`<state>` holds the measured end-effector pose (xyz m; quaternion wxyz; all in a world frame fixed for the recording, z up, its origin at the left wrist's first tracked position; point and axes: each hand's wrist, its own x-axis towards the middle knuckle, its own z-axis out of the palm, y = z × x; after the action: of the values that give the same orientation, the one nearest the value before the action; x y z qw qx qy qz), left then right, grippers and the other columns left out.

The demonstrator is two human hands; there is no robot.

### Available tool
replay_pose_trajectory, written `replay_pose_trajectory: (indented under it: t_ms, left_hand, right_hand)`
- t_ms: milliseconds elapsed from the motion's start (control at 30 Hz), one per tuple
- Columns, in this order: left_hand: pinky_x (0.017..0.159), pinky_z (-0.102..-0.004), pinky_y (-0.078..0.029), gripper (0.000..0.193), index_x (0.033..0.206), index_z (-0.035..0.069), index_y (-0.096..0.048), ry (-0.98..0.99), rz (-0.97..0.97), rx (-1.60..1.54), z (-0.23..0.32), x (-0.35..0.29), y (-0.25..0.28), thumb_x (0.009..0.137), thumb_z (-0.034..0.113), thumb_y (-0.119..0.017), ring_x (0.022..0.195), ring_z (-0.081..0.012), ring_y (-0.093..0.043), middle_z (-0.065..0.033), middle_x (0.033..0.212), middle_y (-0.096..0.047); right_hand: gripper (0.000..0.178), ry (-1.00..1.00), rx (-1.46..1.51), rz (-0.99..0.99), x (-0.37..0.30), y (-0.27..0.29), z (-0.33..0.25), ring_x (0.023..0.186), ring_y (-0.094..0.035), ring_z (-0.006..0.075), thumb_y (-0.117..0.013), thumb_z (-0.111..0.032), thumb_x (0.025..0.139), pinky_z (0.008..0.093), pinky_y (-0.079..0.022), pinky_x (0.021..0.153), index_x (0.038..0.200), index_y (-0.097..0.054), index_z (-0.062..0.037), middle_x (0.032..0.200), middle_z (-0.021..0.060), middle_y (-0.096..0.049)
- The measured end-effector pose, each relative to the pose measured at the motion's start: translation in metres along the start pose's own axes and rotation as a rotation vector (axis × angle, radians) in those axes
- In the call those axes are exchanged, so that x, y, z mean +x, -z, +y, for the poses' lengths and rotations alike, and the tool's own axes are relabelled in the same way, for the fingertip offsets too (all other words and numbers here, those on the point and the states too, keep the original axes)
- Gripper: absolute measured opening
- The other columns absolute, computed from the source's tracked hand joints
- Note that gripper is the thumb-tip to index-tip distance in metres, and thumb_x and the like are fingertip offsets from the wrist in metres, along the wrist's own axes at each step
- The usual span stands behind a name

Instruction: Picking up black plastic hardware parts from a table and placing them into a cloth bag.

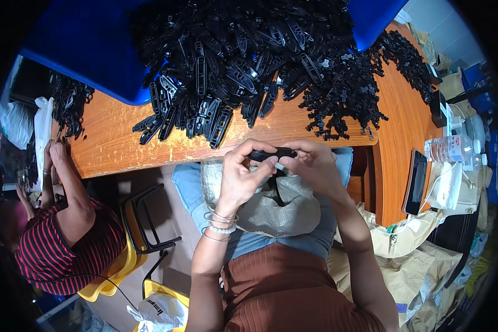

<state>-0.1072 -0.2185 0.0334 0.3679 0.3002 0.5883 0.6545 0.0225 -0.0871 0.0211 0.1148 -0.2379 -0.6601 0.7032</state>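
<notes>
A small, long black plastic part [272, 154] is held level just off the table's front edge, above my lap. My left hand [242, 172] pinches its left end between thumb and fingers. At its right end my right hand [314, 165] is closed in a similar pinch, both thumbs pressing from the near side. The fingers hide much of the part. Under my hands, a whitish woven sack [293, 213] lies open across my lap with something black inside. Ahead on the table, long curved black plastic parts [210, 105] lie in a heap.
Small black pieces [343, 105] are heaped right of the long parts on the wooden table [108, 133]. Behind stands a blue bin [88, 55]. A phone [415, 182] and a plastic bottle [454, 150] lie at right. Another person [72, 243] sits at left, near a chair [144, 221].
</notes>
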Motion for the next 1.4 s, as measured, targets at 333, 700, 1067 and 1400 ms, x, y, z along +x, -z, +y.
replay_pose_trajectory:
  t_ms: [333, 700, 1067, 1400]
  left_hand:
    - [0.072, -0.0254, -0.048, 0.015, 0.092, 0.001, -0.07, -0.152, -0.203, 0.472, 0.007, 0.002, 0.042, 0.087, 0.013, -0.064, 0.081, -0.0135, -0.063, -0.0079, 0.089, -0.069]
    - [0.051, -0.0249, -0.045, 0.018, 0.084, -0.004, -0.063, -0.219, 0.545, 0.554, 0.01, 0.055, 0.052, 0.087, 0.014, -0.064, 0.054, -0.0084, -0.056, -0.0043, 0.064, -0.062]
    - [0.056, -0.0342, -0.047, 0.042, 0.072, -0.004, -0.065, -0.098, 0.653, 0.858, 0.03, 0.084, 0.039, 0.083, 0.036, -0.066, 0.053, -0.0278, -0.061, -0.0146, 0.057, -0.061]
    - [0.05, -0.0246, -0.044, 0.021, 0.077, -0.003, -0.057, -0.223, 0.648, 0.414, -0.003, 0.055, 0.037, 0.084, 0.015, -0.067, 0.05, -0.0083, -0.05, -0.0026, 0.057, -0.054]
  right_hand:
    - [0.013, 0.317, -0.329, 0.011, -0.029, 0.016, 0.014, 0.058, -0.056, 0.0111, -0.059, -0.005, 0.086, 0.0248, -0.045, 0.057, 0.096, -0.068, -0.0014, 0.076, 0.006, -0.063]
    - [0.008, 0.605, -1.012, 0.788, 0.008, 0.034, -0.003, 0.076, -0.053, 0.0255, -0.067, -0.005, 0.078, 0.0347, -0.043, 0.068, 0.082, -0.064, 0.001, 0.08, 0.0097, -0.055]
    - [0.012, 0.439, -1.137, 0.795, 0.028, 0.024, -0.002, 0.081, -0.047, 0.0229, -0.071, -0.016, 0.077, 0.0362, -0.034, 0.073, 0.077, -0.065, -0.0049, 0.078, 0.0051, -0.052]
    - [0.006, 0.704, -0.745, 0.778, 0.035, 0.019, 0.002, 0.074, -0.058, 0.0256, -0.061, 0.004, 0.08, 0.0332, -0.046, 0.068, 0.086, -0.059, 0.0012, 0.083, 0.0115, -0.062]
